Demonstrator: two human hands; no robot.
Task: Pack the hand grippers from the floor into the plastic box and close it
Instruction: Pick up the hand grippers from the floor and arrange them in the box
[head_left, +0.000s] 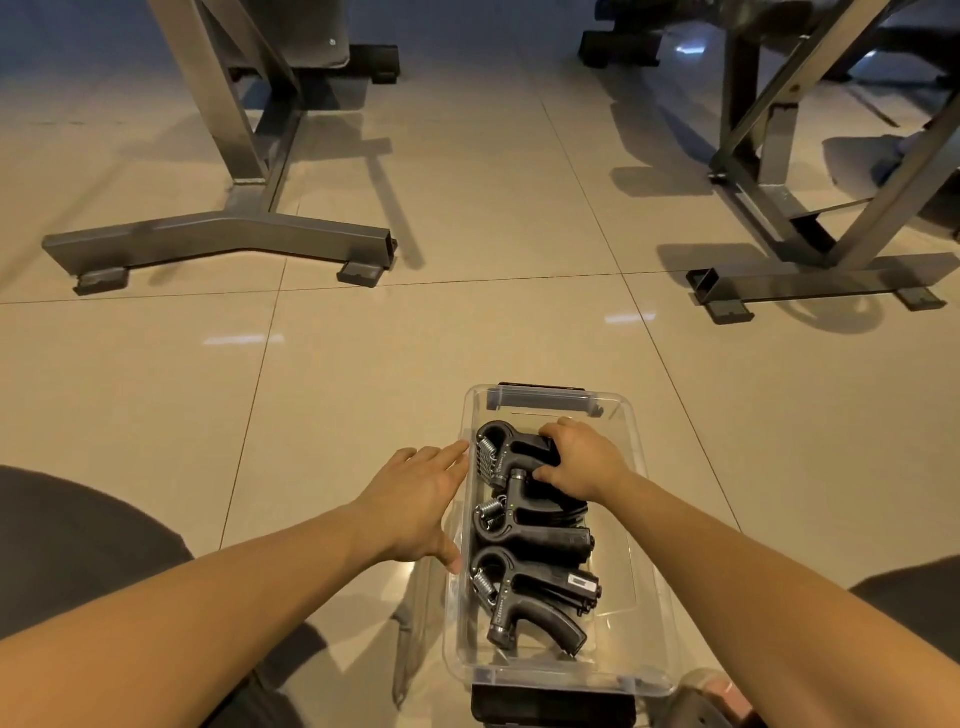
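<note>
Hand grippers (530, 535): three in plastic box (621, 571). My right hand (582, 460) curls round the one at its far end; left hand (415, 499) spread against left wall. Box not yet closed.

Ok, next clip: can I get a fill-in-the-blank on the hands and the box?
1. The right hand grips a ___ inside the box.
2. The left hand, fingers straight, is at the box's ___ side.
3. The box stands on the tiled ___.
Missing words: gripper; left; floor.
</note>
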